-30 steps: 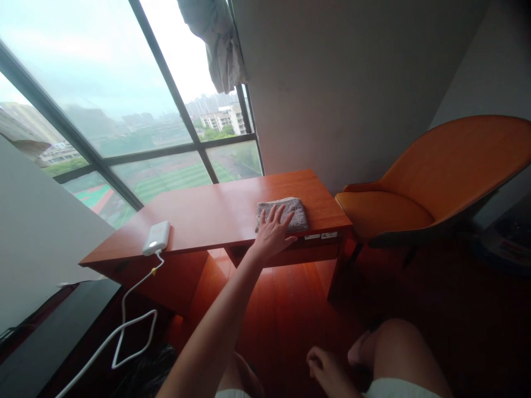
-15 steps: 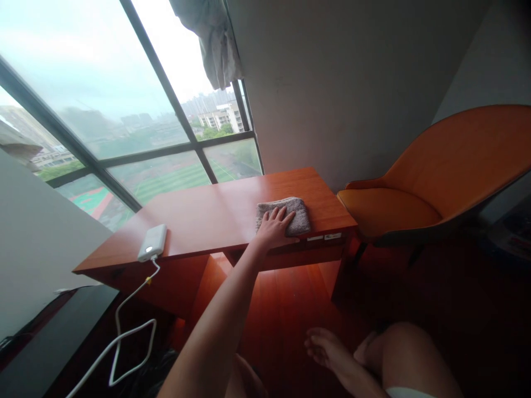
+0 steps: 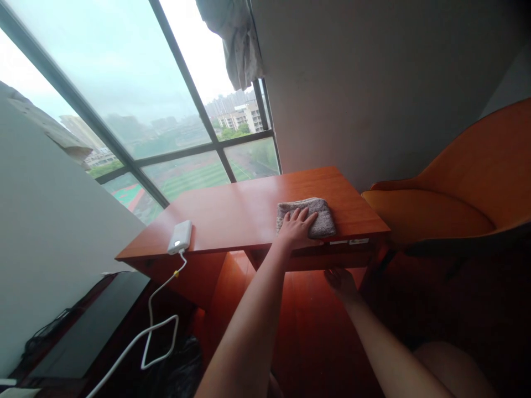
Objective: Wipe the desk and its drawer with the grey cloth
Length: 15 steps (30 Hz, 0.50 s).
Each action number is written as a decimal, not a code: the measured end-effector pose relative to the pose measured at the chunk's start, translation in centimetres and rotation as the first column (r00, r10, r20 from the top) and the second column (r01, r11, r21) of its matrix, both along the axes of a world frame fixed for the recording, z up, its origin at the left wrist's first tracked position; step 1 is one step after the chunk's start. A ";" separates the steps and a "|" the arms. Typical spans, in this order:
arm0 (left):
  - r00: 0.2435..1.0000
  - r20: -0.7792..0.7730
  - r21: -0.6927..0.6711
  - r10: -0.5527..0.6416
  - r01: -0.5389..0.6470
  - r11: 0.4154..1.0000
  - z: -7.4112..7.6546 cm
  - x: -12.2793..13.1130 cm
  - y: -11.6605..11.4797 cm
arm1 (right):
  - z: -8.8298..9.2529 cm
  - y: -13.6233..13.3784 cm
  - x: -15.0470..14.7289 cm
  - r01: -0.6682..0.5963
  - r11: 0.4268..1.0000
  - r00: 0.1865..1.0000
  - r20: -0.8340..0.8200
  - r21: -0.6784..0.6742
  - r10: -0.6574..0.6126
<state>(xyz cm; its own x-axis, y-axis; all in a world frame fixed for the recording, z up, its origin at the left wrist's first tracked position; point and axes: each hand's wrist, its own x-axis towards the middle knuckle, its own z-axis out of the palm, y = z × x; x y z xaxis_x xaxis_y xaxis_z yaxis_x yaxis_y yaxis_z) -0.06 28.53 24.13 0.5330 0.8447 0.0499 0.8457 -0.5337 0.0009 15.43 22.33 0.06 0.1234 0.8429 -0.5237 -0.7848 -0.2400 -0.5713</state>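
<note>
A folded grey-brown towel (image 3: 324, 222) lies on the reddish wooden desk (image 3: 232, 210), close to its front edge. My left hand (image 3: 296, 225) rests flat on the towel with fingers spread, pressing on its near left part. Lower down, my right hand (image 3: 343, 283) is in shadow by the desk's front, just below the drawer (image 3: 311, 258). Its fingers look stretched out and I see nothing in them.
A white power bank (image 3: 181, 236) sits at the desk's left front edge, its white cable (image 3: 151, 309) hanging down. An orange chair (image 3: 431, 210) stands at the right. Behind the desk is a large window (image 3: 166, 99). A dark flat surface (image 3: 91, 326) is at the lower left.
My right hand has risen from low over the floor to beside the desk's drawer. My left hand stays on the towel. The whole view has shifted, so the desk appears further right.
</note>
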 end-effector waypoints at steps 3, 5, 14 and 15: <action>1.000 -0.003 0.001 -0.008 0.008 1.000 0.0 0.0 0.0 | 0.9 0.0 0.1 -0.013 0.999 0.997 -0.081 -0.033 0.010; 1.000 -0.014 -0.005 -0.011 0.011 1.000 0.0 -0.1 0.0 | 1.0 -0.1 0.0 -0.012 0.998 0.995 -0.102 -0.054 0.006; 1.000 -0.007 -0.019 -0.022 0.022 1.000 -0.2 -0.2 0.4 | 0.1 -2.7 0.2 0.009 0.992 0.994 -0.104 -0.129 -0.022; 1.000 -0.005 -0.026 -0.024 0.024 0.999 -0.2 -0.2 0.4 | 0.1 -3.2 0.3 0.010 0.991 0.994 -0.106 -0.135 -0.025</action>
